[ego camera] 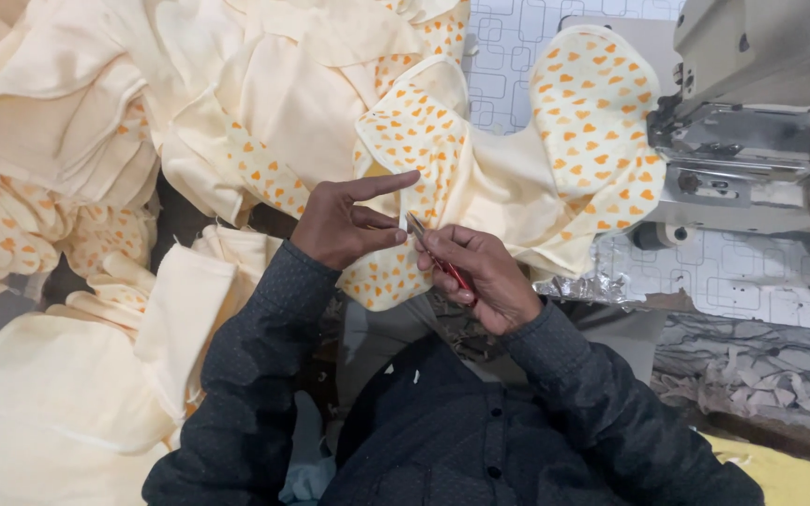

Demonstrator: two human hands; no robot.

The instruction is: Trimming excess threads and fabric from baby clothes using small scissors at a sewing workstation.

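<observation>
The cream cotton garment piece with orange heart print (442,164) is pinched at its edge by the left hand (344,225), index finger extended, apparently to keep it taut. The right hand (480,276) is closed on small red-handled thread snips (438,258) beside it. Beyond, a grey sewing machine (761,112) stands.

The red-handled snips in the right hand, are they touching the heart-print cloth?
Touching. In the head view, the tip of the snips, pinched in the right hand, meets the edge of the heart-print cloth, which the left hand pinches right beside it.
</observation>
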